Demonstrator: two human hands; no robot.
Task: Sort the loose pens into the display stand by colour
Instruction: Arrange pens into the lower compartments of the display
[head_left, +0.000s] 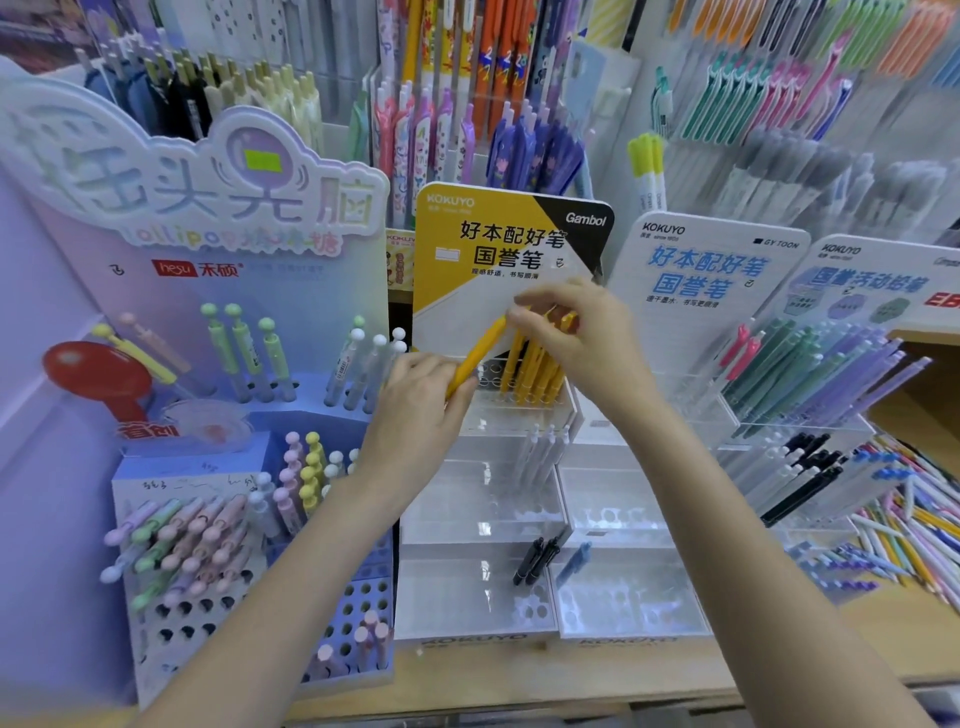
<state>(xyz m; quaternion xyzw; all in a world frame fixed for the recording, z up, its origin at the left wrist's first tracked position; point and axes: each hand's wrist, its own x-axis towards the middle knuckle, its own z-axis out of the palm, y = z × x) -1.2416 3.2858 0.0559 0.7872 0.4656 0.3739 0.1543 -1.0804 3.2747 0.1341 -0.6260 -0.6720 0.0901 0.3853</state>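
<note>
Forearms: both reached in from near edge, crossing over clear stand (519, 597).
Left hand (421, 410): curled round yellow pen (475, 358), tilted, tip near empty holes.
Right hand (566, 338): pinching tops of yellow pens (530, 371) already slotted, top row.
Risk: slotted pens could be knocked over or lifted; pen could miss its hole.
Room: yellow backboard (467, 249) close behind; free holes left of the bunch.

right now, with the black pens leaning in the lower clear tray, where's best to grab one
Probably pinch a black pen by its upper end, coming from above and the front. The pens lean with tops up and tips down in the holed clear tray, so the top is the free part. Few others stand near, leaving room for fingers.
</note>
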